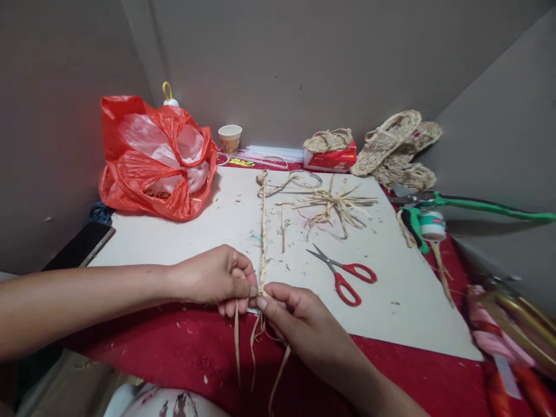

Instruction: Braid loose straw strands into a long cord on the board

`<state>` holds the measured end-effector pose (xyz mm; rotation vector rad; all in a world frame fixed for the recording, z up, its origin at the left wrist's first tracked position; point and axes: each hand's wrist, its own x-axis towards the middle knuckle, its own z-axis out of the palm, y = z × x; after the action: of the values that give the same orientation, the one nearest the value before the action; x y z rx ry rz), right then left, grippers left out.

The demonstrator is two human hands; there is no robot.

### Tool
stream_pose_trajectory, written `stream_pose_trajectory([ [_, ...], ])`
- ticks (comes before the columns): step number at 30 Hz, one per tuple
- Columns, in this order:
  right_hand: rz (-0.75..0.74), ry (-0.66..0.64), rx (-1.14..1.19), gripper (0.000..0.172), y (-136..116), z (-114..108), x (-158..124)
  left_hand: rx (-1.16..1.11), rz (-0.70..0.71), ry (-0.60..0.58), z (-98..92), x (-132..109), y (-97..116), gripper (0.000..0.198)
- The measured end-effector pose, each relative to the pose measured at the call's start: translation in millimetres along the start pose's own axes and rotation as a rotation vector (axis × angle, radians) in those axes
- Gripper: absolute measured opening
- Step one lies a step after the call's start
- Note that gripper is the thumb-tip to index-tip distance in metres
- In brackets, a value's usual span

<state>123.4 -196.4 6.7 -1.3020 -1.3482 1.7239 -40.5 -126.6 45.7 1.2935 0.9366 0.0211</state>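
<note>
A long straw braid lies stretched away from me across a white board. My left hand and my right hand meet at its near end, both pinched on the loose straw strands that hang down over the table's front edge. The fingers of both hands are closed around the strands. A heap of loose straw lies further back on the board.
Red-handled scissors lie right of the braid. A red plastic bag sits back left, a paper cup behind it. Woven straw sandals, a red box, green-handled shears and a tape roll are at right. A phone lies at left.
</note>
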Motion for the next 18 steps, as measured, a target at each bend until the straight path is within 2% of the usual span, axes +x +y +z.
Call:
stream_pose_trajectory([
  [7,0.040,-0.002,-0.017,0.025,-3.1,0.9,-0.7,0.104,0.060,-0.068,-5.6,0.3,1.5,0.015],
  [13,0.022,-0.028,-0.039,0.027,-5.3,2.3,-1.5,0.067,-0.076,-0.143,-3.7,6.3,3.3,0.010],
  [18,0.008,0.004,-0.074,0.029,-1.9,2.5,-2.6,0.098,-0.041,-0.132,-6.9,6.5,0.3,0.010],
])
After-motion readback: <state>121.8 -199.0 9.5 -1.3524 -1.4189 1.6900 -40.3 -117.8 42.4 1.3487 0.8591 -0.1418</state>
